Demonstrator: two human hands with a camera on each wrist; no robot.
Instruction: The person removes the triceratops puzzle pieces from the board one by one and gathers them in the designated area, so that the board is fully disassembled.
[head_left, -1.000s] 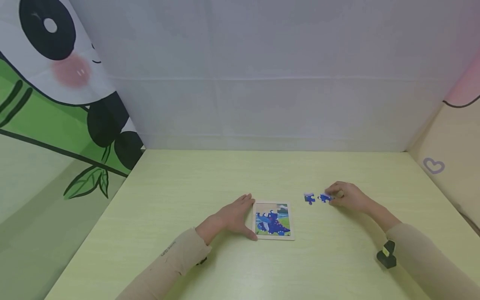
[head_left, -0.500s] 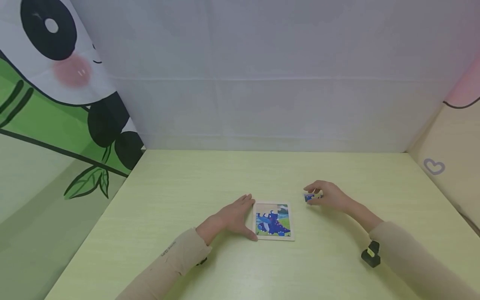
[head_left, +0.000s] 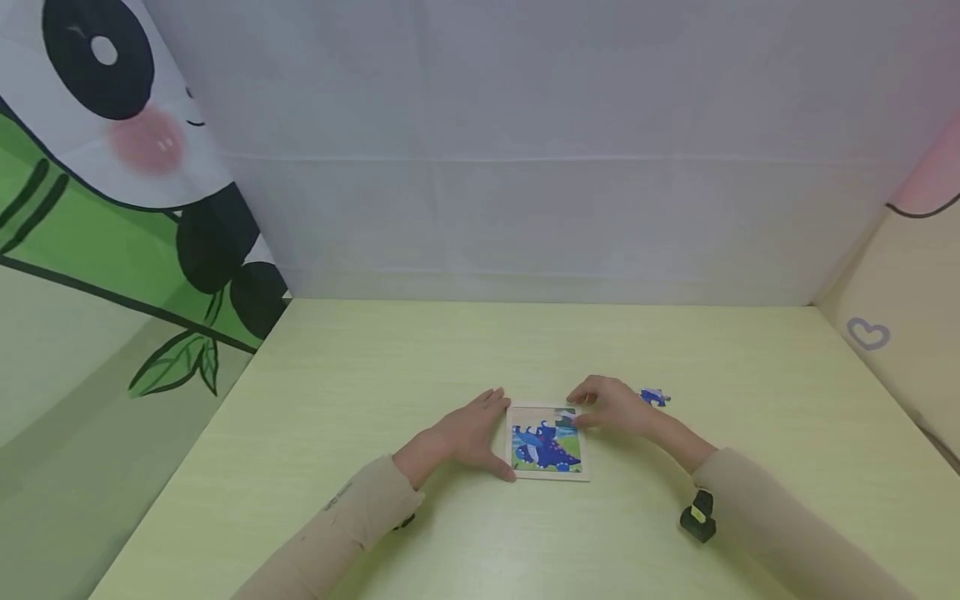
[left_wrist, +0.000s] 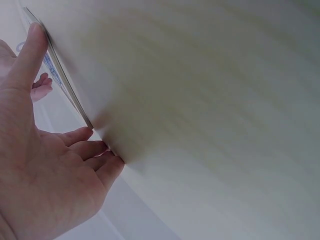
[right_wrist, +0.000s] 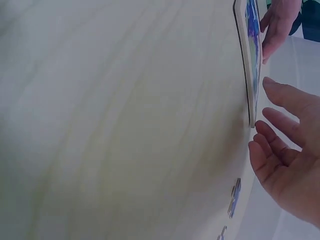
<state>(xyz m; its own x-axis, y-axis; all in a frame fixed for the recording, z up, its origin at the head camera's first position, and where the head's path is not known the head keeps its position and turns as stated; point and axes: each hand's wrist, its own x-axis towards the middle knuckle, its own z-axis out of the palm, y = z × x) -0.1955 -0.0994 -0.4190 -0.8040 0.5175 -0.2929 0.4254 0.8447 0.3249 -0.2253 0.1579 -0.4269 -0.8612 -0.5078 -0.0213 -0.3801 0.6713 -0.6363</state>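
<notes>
A square jigsaw puzzle (head_left: pixel 546 450) with a blue dinosaur lies on the table in a pale frame (head_left: pixel 551 477). Its upper left part shows bare tan backing. My left hand (head_left: pixel 474 429) is spread along the frame's left side, thumb at the near corner, fingertips by the far one. My right hand (head_left: pixel 611 406) hovers at the upper right corner, thumb over the edge, fingers loosely bent. Between its thumb and fingers nothing shows in the right wrist view. There, two loose puzzle pieces, one nearer (right_wrist: pixel 234 197) and one farther (right_wrist: pixel 222 233), lie on the table.
In the head view one loose piece (head_left: pixel 655 397) shows beyond the right hand; the other is hidden by it. A pale yellow-green table (head_left: pixel 420 350) ends at a plain back wall (head_left: pixel 525 225). A cartoon panel (head_left: pixel 127 192) stands on the left.
My right hand has moved left from the loose pieces to the frame's upper right corner, uncovering the right-hand piece and covering the left-hand one. My left hand stays put.
</notes>
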